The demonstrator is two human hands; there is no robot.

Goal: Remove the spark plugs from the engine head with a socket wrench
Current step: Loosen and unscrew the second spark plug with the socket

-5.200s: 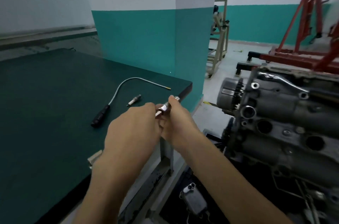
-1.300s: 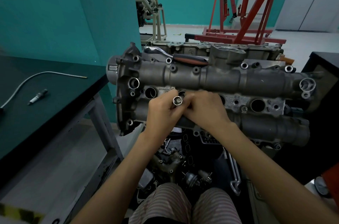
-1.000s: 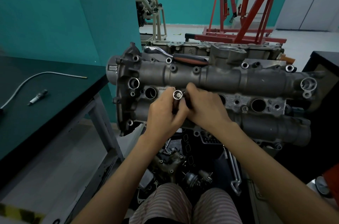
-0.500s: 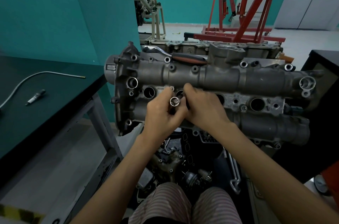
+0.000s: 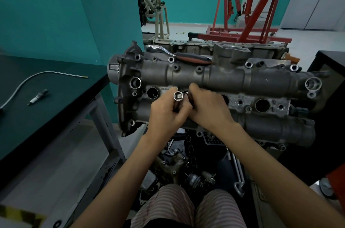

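Head view: ratchet (image 5: 179,55) atop engine head (image 5: 224,78); spark plug (image 5: 38,96) on bench (image 5: 56,100).

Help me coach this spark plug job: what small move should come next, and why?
Probably lower the socket into the plug well just behind it on the engine head. Both the left hand and right hand grip the tool, its open end hovering outside the hole.

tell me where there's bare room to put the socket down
The green bench has bare top between the spark plug and its right edge, and nearer you. The engine head is bolt holes and a ratchet; the floor below is littered with parts.
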